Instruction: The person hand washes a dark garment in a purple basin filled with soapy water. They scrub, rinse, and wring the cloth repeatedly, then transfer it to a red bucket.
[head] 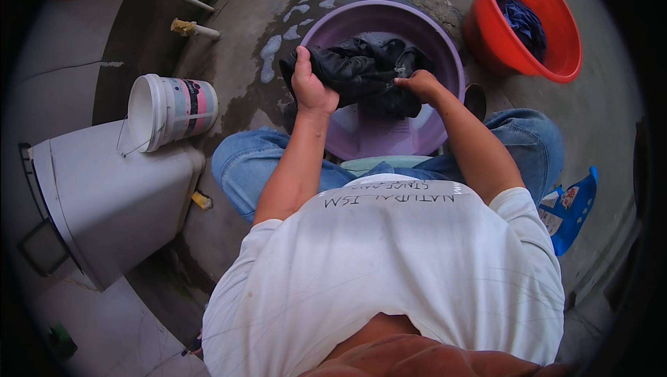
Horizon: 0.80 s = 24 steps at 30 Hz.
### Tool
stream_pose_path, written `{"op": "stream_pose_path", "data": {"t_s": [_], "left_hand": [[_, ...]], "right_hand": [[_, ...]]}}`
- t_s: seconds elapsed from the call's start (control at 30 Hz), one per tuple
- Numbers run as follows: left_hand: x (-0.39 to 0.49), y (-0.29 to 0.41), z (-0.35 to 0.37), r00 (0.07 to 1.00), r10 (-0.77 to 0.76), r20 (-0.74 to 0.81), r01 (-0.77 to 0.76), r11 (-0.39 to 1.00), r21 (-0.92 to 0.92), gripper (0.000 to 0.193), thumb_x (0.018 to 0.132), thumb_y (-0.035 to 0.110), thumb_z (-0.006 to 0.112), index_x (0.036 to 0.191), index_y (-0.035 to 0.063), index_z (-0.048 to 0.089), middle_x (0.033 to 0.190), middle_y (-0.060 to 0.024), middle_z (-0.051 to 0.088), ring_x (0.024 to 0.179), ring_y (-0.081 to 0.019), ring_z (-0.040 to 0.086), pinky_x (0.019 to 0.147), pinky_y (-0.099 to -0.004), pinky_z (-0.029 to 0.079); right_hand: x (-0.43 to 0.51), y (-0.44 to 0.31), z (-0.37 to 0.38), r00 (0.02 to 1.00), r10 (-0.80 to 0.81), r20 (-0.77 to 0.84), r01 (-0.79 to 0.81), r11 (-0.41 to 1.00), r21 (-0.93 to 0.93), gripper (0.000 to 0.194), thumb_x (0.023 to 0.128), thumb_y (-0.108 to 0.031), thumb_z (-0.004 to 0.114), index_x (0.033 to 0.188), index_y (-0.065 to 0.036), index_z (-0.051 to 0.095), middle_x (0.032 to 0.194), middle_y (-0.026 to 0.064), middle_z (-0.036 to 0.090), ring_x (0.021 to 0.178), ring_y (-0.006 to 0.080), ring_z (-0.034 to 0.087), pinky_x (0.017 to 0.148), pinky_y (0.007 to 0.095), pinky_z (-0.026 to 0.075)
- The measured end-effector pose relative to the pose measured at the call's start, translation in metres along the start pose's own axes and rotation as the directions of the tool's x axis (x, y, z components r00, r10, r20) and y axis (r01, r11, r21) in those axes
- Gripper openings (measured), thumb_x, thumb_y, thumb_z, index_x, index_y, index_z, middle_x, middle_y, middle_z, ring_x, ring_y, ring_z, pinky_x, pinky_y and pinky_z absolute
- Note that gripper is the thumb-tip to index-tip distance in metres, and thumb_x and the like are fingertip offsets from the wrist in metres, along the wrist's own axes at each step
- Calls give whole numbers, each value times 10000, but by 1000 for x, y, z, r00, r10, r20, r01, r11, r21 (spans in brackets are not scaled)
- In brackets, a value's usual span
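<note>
A wet black garment (359, 67) is stretched between my two hands over a purple plastic basin (451, 59). My left hand (312, 85) grips its left end at the basin's rim, thumb up on top of the cloth. My right hand (421, 85) pinches a fold nearer the basin's right side. Part of the garment hangs down inside, above the ridged washboard (388, 135) moulded into the near wall. Foamy water (378, 37) shows behind the cloth. The fingertips of both hands are partly hidden by the fabric.
A red tub (479, 28) holding dark blue cloth (523, 25) stands at the upper right. On the left are a white bucket (180, 111) and a white appliance (114, 189). A blue packet (570, 215) lies by my right knee. Suds (271, 57) streak the wet concrete floor.
</note>
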State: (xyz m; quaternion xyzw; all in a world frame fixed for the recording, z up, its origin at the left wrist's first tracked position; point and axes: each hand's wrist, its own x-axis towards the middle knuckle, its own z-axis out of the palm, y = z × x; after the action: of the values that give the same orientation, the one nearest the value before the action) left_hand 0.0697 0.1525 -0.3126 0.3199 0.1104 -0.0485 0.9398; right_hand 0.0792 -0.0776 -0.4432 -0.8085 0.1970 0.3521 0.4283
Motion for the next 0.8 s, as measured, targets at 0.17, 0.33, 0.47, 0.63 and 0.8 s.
{"op": "stream_pose_path", "data": {"t_s": [0.17, 0.33, 0.47, 0.63, 0.8], "left_hand": [[6, -4, -25, 995, 16, -96, 16, 944, 329, 305, 908, 307, 544, 930, 13, 617, 877, -105, 649, 750, -231, 644, 689, -352, 531], [11, -5, -62, 905, -256, -340, 177, -500, 848, 645, 766, 480, 634, 1081, -81, 601, 1013, -266, 623, 963, -354, 611, 830, -408, 465], [16, -7, -63, 994, -67, -91, 42, -530, 847, 476, 801, 461, 609, 969, 18, 663, 1061, -206, 619, 978, -342, 582, 836, -394, 454], [16, -28, -34, 900, -411, -145, 320, 398, 860, 516, 883, 549, 492, 1012, 72, 643, 994, -67, 641, 847, -216, 590, 786, -338, 465], [4, -45, -14, 821, -564, 88, 385, 661, 644, 377, 934, 420, 482, 941, 60, 592, 873, -35, 607, 738, -104, 558, 704, -276, 470]], "right_hand": [[-12, -10, -9, 975, -173, -141, 213, 908, 361, 167, 833, -157, 618, 869, 7, 611, 802, 86, 613, 756, 192, 583, 712, 327, 459], [-46, -34, -41, 924, -365, -111, 288, 476, 831, 79, 851, -89, 561, 917, -130, 549, 846, -43, 577, 766, 69, 532, 657, 227, 419], [-94, -48, -36, 746, -665, -40, 494, 512, 702, 99, 778, -66, 599, 821, -99, 516, 919, -20, 525, 802, 86, 476, 737, 235, 381], [-146, -61, -14, 324, -945, -35, 943, 320, 89, 125, 693, -19, 620, 756, -30, 513, 1014, 93, 502, 984, 232, 478, 867, 304, 372], [-167, -63, 5, 407, -908, 104, 892, 370, -262, 144, 715, -87, 682, 789, -27, 575, 1039, 119, 524, 1074, 278, 491, 912, 377, 394]]}}
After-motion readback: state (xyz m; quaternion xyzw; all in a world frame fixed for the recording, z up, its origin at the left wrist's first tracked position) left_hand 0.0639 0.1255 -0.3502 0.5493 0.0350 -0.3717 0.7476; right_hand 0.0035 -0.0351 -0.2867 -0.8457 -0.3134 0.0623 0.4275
